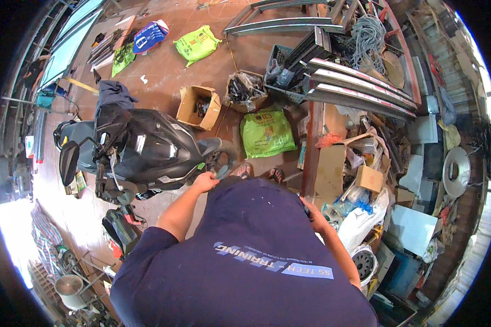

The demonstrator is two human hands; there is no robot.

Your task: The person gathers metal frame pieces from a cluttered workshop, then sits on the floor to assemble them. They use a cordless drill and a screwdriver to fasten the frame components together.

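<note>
Beside the rear wheel of a motor scooter (153, 144), my left hand (204, 182) is closed. A small flat grey-blue piece (222, 172) sticks out from its fingers; its kind is not clear. My right hand (315, 214) hangs at my other side, fingers curled and partly hidden by my dark shirt. Something dark shows at that hand, too covered to name. Ahead of my sandalled feet (276, 174) lies a yellow-green plastic bag (267, 133).
An open cardboard box (199, 108) and another packed box (245, 91) stand ahead. Long metal profiles (360, 87) jut out at the right, near a coil of grey cable (369, 43). Cartons and sacks crowd the right side. A second green bag (197, 45) lies farther off.
</note>
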